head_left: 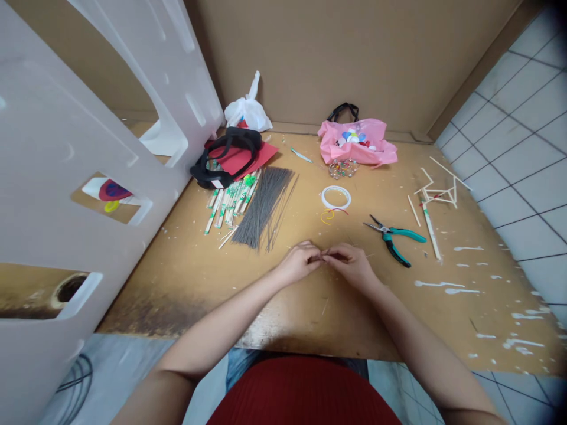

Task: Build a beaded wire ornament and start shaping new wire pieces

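My left hand (300, 262) and my right hand (351, 267) meet fingertip to fingertip over the middle of the table. Both are closed in a pinch, and whatever lies between the fingers is too small to make out. Pliers with teal and black handles (392, 235) lie to the right of my right hand, jaws slightly apart. Beyond my hands sits a white ring-shaped roll (335, 189), with a yellow curled wire (326, 217) and a short red wire beside it. A bundle of thin grey wires (262, 206) lies up and left of my left hand.
Green-and-white wrapped chopsticks (234, 195) lie left, near a black strap (208, 174) on red sheets. A pink bag (358, 141) and a white bag (248, 112) stand at the back. A stick frame (443, 195) lies right. A white plastic panel (146, 71) borders the left.
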### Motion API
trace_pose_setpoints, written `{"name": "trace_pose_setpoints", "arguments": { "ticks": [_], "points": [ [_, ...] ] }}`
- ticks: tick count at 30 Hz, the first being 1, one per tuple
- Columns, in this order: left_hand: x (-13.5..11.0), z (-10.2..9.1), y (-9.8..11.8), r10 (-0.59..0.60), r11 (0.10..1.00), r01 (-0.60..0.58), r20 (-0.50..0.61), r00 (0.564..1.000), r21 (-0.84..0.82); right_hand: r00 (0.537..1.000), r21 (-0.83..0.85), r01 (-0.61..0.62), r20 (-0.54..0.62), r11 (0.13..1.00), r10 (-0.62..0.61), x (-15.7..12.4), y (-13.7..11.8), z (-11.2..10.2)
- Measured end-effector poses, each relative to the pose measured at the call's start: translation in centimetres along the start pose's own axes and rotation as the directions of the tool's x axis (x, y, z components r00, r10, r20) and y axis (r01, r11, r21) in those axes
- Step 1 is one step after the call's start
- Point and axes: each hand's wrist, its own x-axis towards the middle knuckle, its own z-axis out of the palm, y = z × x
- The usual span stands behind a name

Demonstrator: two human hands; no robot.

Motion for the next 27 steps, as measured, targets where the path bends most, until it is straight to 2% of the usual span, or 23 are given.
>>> {"name": "trace_pose_setpoints", "arguments": {
  "ticks": [4,8,12,16,23,27],
  "points": [
    [0.0,0.1,0.2,-0.038,0.991,0.038,0.006,0.999,-0.13,0.988,0.234,-0.154,0.041,0.96,0.149,0.0,-0.3,0.0],
    [-0.3,0.0,0.9,-0.145,0.935,0.151,0.043,0.988,-0.32,0.978,0.392,-0.211,0.082,0.895,0.195,0.1,-0.8,-0.1],
    [-0.3,0.2,1.7,-0.245,0.777,0.291,0.158,0.957,-0.558,0.968,0.458,-0.251,0.11,0.853,0.226,0.2,-1.0,-0.5],
    [-0.2,0.3,2.1,-0.26,0.591,0.352,0.241,0.935,-0.726,0.956,0.482,-0.294,0.151,0.825,0.252,0.2,-1.1,-1.0],
    [0.0,-0.5,2.8,-0.265,0.364,0.456,0.379,0.886,-0.812,0.925,0.531,-0.365,0.301,0.765,0.232,0.2,-0.9,-2.0],
    [0.0,-0.8,3.1,-0.235,0.286,0.483,0.428,0.873,-0.828,0.924,0.558,-0.358,0.325,0.749,0.2,0.2,-0.5,-2.0]
  ]
}}
